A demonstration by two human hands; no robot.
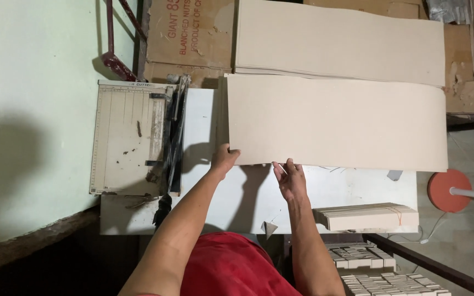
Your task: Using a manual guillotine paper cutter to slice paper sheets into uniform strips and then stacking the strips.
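While both hands grip its near edge, large beige board sheet point(336, 123) spans centre frame over white table point(357, 189). Left hand point(224, 159) pinches the lower-left corner; right hand point(291, 178) holds the edge just beside. Paper cutter point(133, 137) centre-left; stacked board point(338, 41) top; bundled strips point(366, 216) lower right.

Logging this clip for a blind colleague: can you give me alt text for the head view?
Seen from above, a person's left hand and right hand grip the near edge of a large beige cardboard sheet over a white table. A paper cutter sits to the left, and a bundle of cut strips lies at the right.
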